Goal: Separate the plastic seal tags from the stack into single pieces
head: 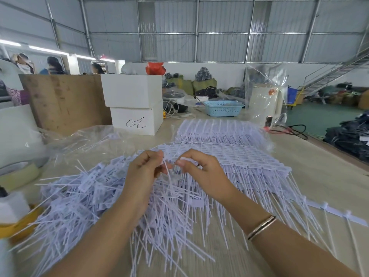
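A joined stack of white plastic seal tags (235,156) lies on the table in front of me, heads in rows and thin tails pointing toward me. My left hand (143,172) pinches one seal tag (169,176) by its head, tail hanging down. My right hand (201,168) pinches the edge of the joined stack right beside it. The two hands almost touch. A loose heap of single tags (95,198) spreads to the left and under my forearms.
A second pile of joined tags (217,128) lies farther back. Two white boxes (133,104) and a blue basket (223,108) stand behind. Tape rolls (18,172) and a yellow roll (18,226) sit at the left. A leftover strip (337,212) lies at the right.
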`<action>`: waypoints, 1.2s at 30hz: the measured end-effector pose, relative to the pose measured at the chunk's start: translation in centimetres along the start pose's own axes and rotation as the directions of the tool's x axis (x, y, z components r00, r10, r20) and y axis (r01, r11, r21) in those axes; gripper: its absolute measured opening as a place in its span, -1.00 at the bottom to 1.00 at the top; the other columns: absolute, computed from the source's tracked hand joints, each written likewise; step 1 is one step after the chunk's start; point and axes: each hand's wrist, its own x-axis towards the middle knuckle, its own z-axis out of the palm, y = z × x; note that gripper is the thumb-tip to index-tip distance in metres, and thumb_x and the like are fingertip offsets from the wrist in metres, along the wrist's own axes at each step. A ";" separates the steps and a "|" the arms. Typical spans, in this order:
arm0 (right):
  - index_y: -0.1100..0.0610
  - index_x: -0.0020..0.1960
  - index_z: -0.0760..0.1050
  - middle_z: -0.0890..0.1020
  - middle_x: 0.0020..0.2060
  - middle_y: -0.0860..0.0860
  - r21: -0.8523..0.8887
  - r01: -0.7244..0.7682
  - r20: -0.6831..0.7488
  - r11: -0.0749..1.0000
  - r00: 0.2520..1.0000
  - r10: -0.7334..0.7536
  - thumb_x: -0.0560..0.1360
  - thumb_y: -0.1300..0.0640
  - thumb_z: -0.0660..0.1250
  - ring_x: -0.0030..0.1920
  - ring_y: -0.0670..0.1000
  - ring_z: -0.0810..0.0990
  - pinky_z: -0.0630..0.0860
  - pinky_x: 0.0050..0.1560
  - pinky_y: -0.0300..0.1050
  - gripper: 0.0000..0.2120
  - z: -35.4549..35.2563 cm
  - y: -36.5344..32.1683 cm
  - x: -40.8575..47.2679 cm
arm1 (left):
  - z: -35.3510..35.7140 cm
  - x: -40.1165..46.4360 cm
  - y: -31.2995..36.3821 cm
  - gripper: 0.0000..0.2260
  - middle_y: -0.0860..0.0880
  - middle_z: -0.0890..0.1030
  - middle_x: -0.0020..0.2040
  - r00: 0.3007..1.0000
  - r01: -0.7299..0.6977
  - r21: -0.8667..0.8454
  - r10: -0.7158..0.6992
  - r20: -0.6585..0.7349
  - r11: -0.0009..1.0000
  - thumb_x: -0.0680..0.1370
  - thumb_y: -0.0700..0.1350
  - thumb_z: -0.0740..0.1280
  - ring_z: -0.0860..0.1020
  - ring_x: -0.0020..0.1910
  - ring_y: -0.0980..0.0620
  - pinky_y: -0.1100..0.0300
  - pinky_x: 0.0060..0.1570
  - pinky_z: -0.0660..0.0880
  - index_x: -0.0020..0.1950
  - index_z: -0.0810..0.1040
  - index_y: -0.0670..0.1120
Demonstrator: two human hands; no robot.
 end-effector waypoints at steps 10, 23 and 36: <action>-0.04 -0.10 0.51 0.42 -0.45 -0.12 0.136 -0.245 -0.045 0.960 0.966 0.253 0.59 0.16 0.18 -0.44 0.00 0.29 0.23 -0.37 -0.18 -0.81 -1.4 1.8 0.3 | -1.2 1.0 0.6 -0.90 0.07 0.60 -0.39 0.884 -0.336 0.572 0.460 -0.083 0.748 0.55 -0.03 0.33 0.48 -0.51 0.20 0.42 -0.46 0.36 -0.16 0.46 0.09; 0.10 0.30 0.47 0.38 0.02 0.02 -0.145 -0.257 0.092 0.955 0.958 0.272 0.54 0.44 0.13 -0.31 -0.03 0.40 0.33 -0.45 -0.36 -0.57 1.5 0.2 4.7 | -5.0 2.7 -0.5 -0.86 -0.15 0.61 -0.06 0.766 -0.194 0.976 0.637 0.087 0.100 0.57 -0.10 0.29 0.54 -0.08 -0.23 -0.06 -0.09 0.36 0.01 0.59 -0.13; 0.13 0.01 0.56 0.49 -0.21 0.02 0.363 -0.374 -0.074 0.853 0.901 0.427 0.43 0.52 0.09 -0.30 -0.05 0.45 0.45 -0.21 -0.26 -0.57 3.8 1.0 7.8 | -3.5 1.0 -0.6 -0.64 -0.04 0.63 0.00 0.765 -0.509 0.861 0.462 0.448 0.008 0.52 -0.03 0.04 0.57 -0.02 -0.08 0.03 -0.02 0.41 0.13 0.56 -0.08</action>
